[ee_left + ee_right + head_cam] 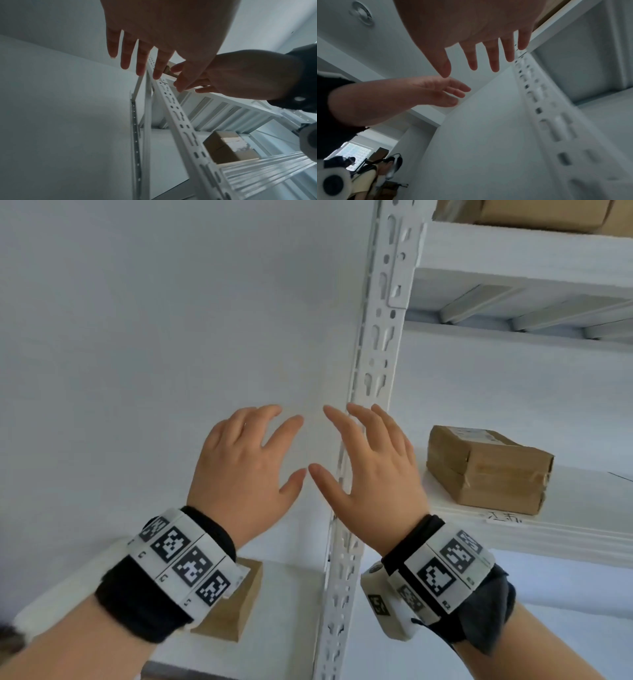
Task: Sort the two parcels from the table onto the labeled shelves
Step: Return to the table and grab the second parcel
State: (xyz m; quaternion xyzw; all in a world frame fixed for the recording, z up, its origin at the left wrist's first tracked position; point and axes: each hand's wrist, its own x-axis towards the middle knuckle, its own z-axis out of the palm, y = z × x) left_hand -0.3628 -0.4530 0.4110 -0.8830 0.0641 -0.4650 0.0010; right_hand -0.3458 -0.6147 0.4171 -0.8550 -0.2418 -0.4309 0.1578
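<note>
Both hands hover empty in front of the white wall beside the shelf unit. My left hand [246, 460] has its fingers spread and straight, as the left wrist view [137, 54] confirms. My right hand [366, 463] is likewise spread, just in front of the perforated white upright [373, 344], its fingers straight in the right wrist view [488, 54]. A brown taped parcel [486, 470] lies on the middle shelf [565, 529], right of my right hand, above a handwritten label [503, 517]. Another brown parcel [236, 607] sits lower left, partly hidden by my left wrist.
A third cardboard box [534, 213] rests on the top shelf [527, 251]. The shelf upright runs down between the hands and the shelves. In the right wrist view a person [368, 175] stands lower left, behind me.
</note>
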